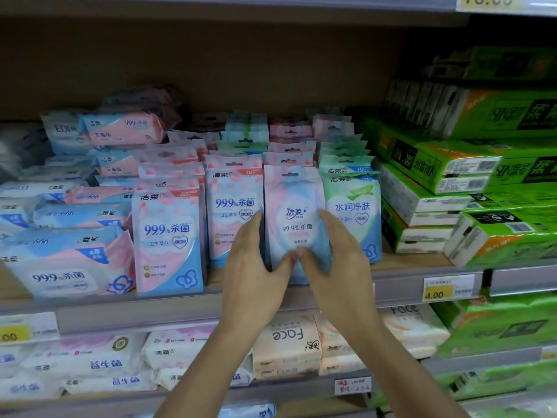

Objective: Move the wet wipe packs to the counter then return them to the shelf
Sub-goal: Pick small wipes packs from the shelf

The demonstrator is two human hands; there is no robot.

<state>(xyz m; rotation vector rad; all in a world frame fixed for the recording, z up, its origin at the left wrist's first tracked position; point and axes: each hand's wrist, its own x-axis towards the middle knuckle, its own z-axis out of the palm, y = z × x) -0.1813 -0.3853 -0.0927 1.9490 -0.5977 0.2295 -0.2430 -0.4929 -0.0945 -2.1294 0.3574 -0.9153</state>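
A pink and blue wet wipe pack (pixel 294 212) stands upright at the front of the shelf (pixel 180 309), at the head of a row of like packs. My left hand (pixel 256 273) grips its lower left side and my right hand (pixel 337 260) grips its lower right side, with the thumbs meeting on its front. Beside it stand a pink and blue pack (pixel 233 206) on the left and a green pack (pixel 351 206) on the right. A further pack (pixel 167 236) stands more to the left.
Large flat wipe packs (pixel 63 267) are stacked at the left. Green tissue bundles (pixel 470 182) fill the right side. A yellow price tag (pixel 447 286) sits on the shelf rail. The lower shelf holds tissue packs (pixel 286 342). Another shelf board (pixel 241 4) runs overhead.
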